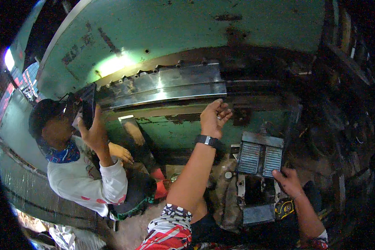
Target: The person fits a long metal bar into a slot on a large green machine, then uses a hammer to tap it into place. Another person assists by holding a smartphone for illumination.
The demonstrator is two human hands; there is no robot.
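Note:
A bright metal strip (166, 85) lies along a ledge on the green machine (175, 29). My left hand (214, 118), with a dark watch on its wrist, is just below the strip's right end. Its fingers are curled in, and whatever they hold is hidden. Lower right is a grey metal block with two ribbed panels (250, 158). My right hand (289, 183) grips the block's lower right corner, thumb on the front and fingers partly hidden. Beneath the block is a dark frame with an opening (241, 189).
At left a person in a white long-sleeved top (79, 179) holds a dark hand shield (88, 104) before the face. A flat metal bar (133, 133) leans between us. A yellow and black tape measure (284, 209) lies beside a grey plate (258, 213). Dark clutter fills the right side.

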